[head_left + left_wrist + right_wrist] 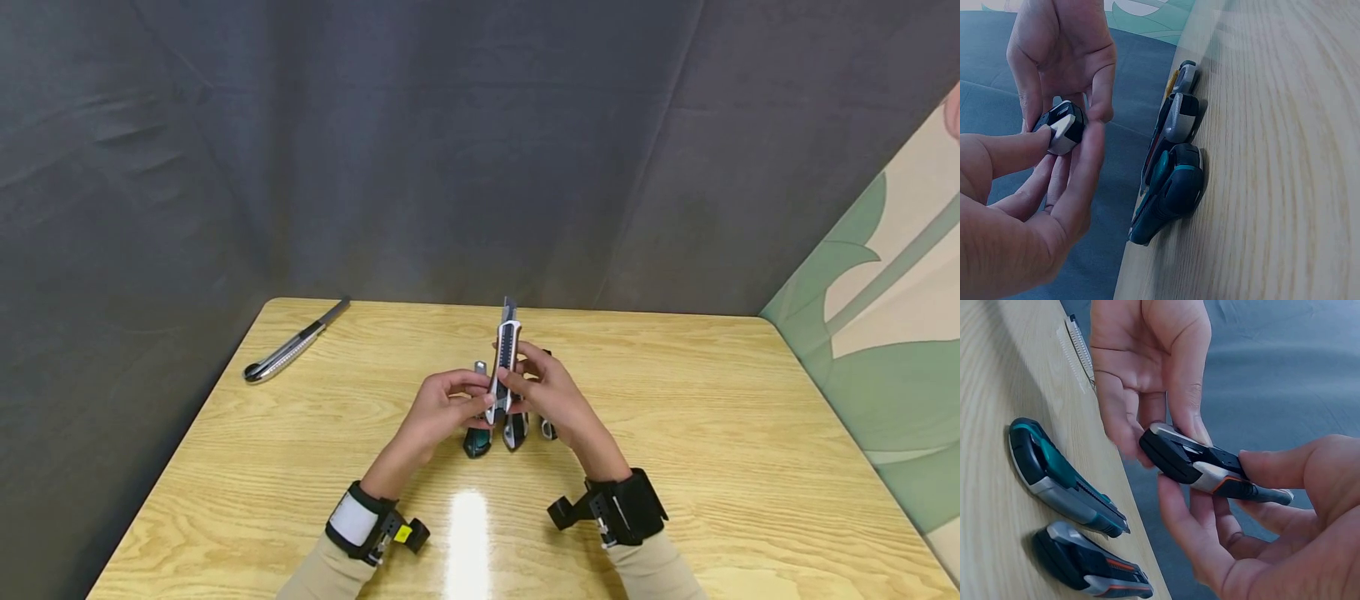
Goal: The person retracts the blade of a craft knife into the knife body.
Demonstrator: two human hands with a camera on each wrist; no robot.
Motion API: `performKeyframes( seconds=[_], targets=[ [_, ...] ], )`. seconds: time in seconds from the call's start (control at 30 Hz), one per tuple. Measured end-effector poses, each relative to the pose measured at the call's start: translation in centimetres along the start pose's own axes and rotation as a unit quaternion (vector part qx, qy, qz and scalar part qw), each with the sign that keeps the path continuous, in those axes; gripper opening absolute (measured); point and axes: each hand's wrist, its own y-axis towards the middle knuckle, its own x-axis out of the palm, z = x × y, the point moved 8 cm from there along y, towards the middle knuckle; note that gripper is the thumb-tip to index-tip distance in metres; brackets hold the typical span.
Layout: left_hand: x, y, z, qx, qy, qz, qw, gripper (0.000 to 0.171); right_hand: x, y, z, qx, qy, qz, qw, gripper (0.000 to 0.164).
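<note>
Both hands hold a silver and black utility knife (507,346) upright over the middle of the table, its blade pointing away from me. My left hand (444,408) pinches the rear end of the handle, with the thumb (1022,150) on top. On the other side, my right hand (553,392) grips the handle between thumb and fingers. Orange trim runs along the knife's body (1210,478) in the right wrist view. Beneath the hands lie a green and black utility knife (477,442), a silver and black one (515,432), and a third (549,430), partly hidden by the right hand.
At the table's far left corner lies a long silver utility knife (288,354) with its blade out. The wooden table (712,433) ends at a dark curtain (450,150) behind. A leaf-patterned cloth (892,333) hangs at the right.
</note>
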Motion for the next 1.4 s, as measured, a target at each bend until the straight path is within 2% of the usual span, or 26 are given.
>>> performKeyframes(
  seconds=[0.27,0.67,0.83,1.0,1.2,1.4],
  targets=[
    [0.14,0.02,0.16,0.004,-0.006,0.003,1.0,0.023,-0.18,-0.12,-0.37,-0.015,0.003,0.008,1.0,0.038],
    [-0.22,-0.12,0.05,0.009,-0.012,0.002,0.9999,0.025,0.31,-0.15,-0.47,-0.038,0.015,-0.009,0.999,0.05],
    [-0.52,-0.1,0.18,0.013,-0.011,0.008,0.9998,0.025,0.62,-0.18,-0.63,-0.053,0.009,-0.022,0.998,0.059],
    [-0.39,0.0,-0.01,0.008,-0.011,0.0,0.9999,0.026,0.47,-0.26,-0.65,-0.058,-0.003,-0.027,0.998,0.06],
    [-0.12,-0.01,-0.14,0.002,-0.012,-0.001,0.9999,0.025,0.45,-0.27,-0.45,-0.048,-0.006,-0.038,0.998,0.06],
    [-0.02,0.06,-0.28,-0.003,-0.01,-0.003,0.9999,0.024,0.22,-0.2,-0.12,-0.029,-0.019,-0.029,0.999,0.059]
  ],
)
